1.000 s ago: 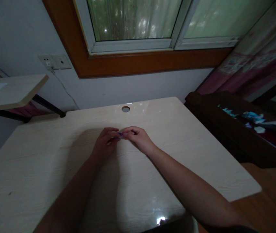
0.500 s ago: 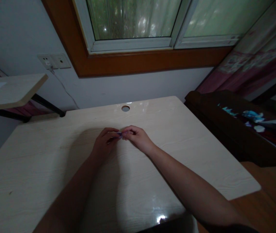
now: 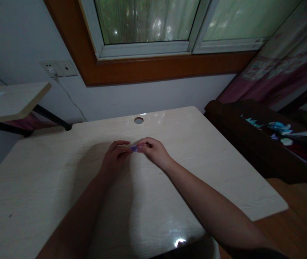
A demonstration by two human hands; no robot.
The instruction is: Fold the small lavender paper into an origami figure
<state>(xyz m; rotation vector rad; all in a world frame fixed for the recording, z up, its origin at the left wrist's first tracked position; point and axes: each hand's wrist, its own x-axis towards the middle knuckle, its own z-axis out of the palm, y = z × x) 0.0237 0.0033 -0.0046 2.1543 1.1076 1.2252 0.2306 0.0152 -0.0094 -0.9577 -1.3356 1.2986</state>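
Note:
Between my two hands is a small purple piece [image 3: 133,148], thin and flat-looking; its exact kind is too small to make out. My left hand [image 3: 115,154] pinches its left end between thumb and fingers. On the other side, my right hand [image 3: 152,150] grips the right end with its fingertips, which hide part of it. Both hands are close together over the pale wood-grain table [image 3: 196,158], toward its far edge.
A round cable hole [image 3: 138,120] lies just beyond my hands. At the left stands a raised shelf [image 3: 15,100] on black legs. A charger cord [image 3: 71,99] hangs from the wall socket. Dark furniture with clutter [image 3: 280,127] on it stands to the right.
My fingers have shifted slightly, and more of the purple piece shows between my hands. The left fingers are spread a little wider. The whole view has moved a touch.

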